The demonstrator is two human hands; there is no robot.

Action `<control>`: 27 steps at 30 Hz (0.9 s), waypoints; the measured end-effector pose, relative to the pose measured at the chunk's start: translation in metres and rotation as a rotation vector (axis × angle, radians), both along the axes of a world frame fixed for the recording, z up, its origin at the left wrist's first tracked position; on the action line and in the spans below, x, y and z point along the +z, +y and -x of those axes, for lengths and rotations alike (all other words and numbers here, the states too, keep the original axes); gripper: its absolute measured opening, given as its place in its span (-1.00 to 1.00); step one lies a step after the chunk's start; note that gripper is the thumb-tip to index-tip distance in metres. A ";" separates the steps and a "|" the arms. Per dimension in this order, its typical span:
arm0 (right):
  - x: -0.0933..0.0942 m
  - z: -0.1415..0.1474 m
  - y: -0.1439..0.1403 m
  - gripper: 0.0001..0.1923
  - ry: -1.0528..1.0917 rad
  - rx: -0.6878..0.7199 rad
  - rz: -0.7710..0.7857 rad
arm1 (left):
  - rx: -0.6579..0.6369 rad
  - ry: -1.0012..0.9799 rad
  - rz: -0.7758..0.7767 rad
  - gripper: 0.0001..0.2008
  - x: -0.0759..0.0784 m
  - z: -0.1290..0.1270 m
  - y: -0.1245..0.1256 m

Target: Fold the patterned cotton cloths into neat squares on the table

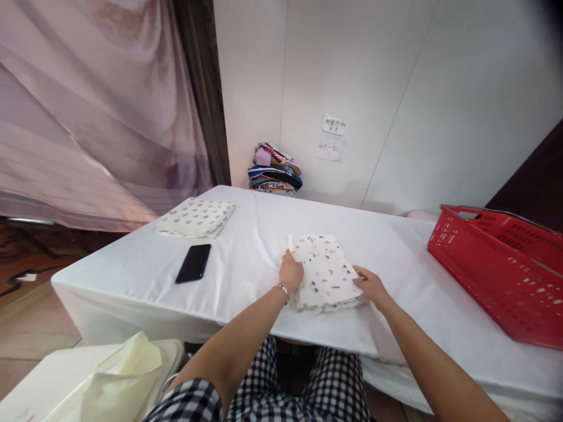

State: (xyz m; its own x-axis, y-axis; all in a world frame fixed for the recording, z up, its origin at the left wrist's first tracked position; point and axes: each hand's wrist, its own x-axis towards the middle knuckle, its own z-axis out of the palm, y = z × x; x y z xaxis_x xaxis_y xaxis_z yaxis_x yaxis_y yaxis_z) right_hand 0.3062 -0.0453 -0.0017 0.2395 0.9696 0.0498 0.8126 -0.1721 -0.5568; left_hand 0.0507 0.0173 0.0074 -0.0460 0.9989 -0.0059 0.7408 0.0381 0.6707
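Phone (193, 263) and red basket (497, 269) flank the hand-held folded cloth (323, 269).

Two printed cloths (324, 271) (194, 217) (folded), one phone (193, 263), one basket (501, 269).

Left of hands: bare white tablecloth (246, 246) up to a black phone (193, 263).
Far left: a second folded cloth (194, 217).
Right: open cloth, then the red basket (497, 269) blocks.
Back wall: stacked fabrics (275, 170).
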 end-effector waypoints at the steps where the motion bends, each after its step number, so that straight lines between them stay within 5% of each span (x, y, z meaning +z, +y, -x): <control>1: 0.006 -0.005 0.006 -0.51 -0.078 -0.017 -0.021 | -0.024 -0.022 0.015 -0.40 -0.001 -0.003 -0.005; 4: 0.020 -0.006 0.021 -0.52 -0.226 -0.045 -0.081 | -0.116 -0.075 0.041 -0.36 -0.006 -0.005 -0.016; 7: 0.024 0.025 0.017 -0.56 -0.292 0.109 -0.133 | -0.084 -0.089 0.057 -0.40 -0.007 0.004 -0.008; 14: 0.000 0.116 -0.033 -0.42 -0.360 0.502 -0.073 | -0.016 0.007 -0.125 -0.52 -0.003 0.028 0.048; 20: -0.010 0.117 -0.038 -0.38 -0.454 0.503 -0.101 | -0.060 0.010 -0.056 -0.60 -0.007 0.025 0.080; 27: -0.014 0.119 -0.040 -0.42 -0.483 0.499 -0.160 | -0.072 -0.036 -0.069 -0.74 -0.008 0.026 0.089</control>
